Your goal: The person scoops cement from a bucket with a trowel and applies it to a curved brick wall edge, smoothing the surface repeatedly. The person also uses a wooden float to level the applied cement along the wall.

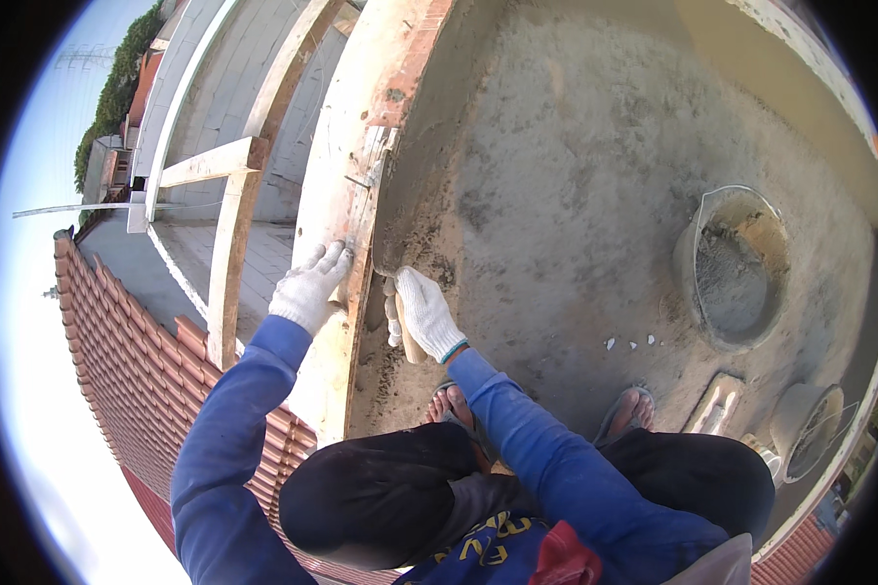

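My left hand, in a white knit glove, rests on the pale board along the top of the low wall. Its fingers are stretched out over the wood. Just to its right, my right hand, also gloved, is closed around the wooden handle of a trowel. The blade is mostly hidden against the inner face of the wall, where wet grey mortar covers the surface. Near the far end of the board, a nail sticks out.
A large bucket of grey mortar stands on the concrete floor to the right. A smaller bucket and a wooden float are nearer. White chips lie between. Beyond the wall are timber framing and a tiled roof lower down.
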The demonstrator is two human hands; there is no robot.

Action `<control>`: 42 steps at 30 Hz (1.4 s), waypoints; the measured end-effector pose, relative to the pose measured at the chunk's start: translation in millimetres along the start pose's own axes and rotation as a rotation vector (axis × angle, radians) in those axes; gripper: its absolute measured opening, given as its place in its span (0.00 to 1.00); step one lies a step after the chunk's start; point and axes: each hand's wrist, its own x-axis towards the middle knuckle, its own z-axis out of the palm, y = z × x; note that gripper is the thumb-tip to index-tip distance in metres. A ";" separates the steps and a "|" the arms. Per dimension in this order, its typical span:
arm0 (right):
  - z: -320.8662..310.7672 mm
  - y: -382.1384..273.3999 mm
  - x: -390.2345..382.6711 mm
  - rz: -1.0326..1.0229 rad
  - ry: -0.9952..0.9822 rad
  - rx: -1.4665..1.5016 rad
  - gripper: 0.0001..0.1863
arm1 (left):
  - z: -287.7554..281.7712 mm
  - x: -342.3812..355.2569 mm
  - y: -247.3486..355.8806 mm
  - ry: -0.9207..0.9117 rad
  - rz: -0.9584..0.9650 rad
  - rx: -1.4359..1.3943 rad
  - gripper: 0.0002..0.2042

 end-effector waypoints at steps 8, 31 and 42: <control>-41.4 -93.8 85.6 0.063 0.280 0.074 0.22 | -7.2 2.8 2.4 0.077 0.037 -0.052 0.50; -43.5 -69.3 83.9 0.180 0.335 0.080 0.25 | -4.9 -1.1 1.3 0.026 0.017 -0.006 0.45; -12.1 -115.2 69.4 -0.006 0.228 0.201 0.23 | -10.1 -8.9 1.2 -0.036 -0.024 -0.005 0.47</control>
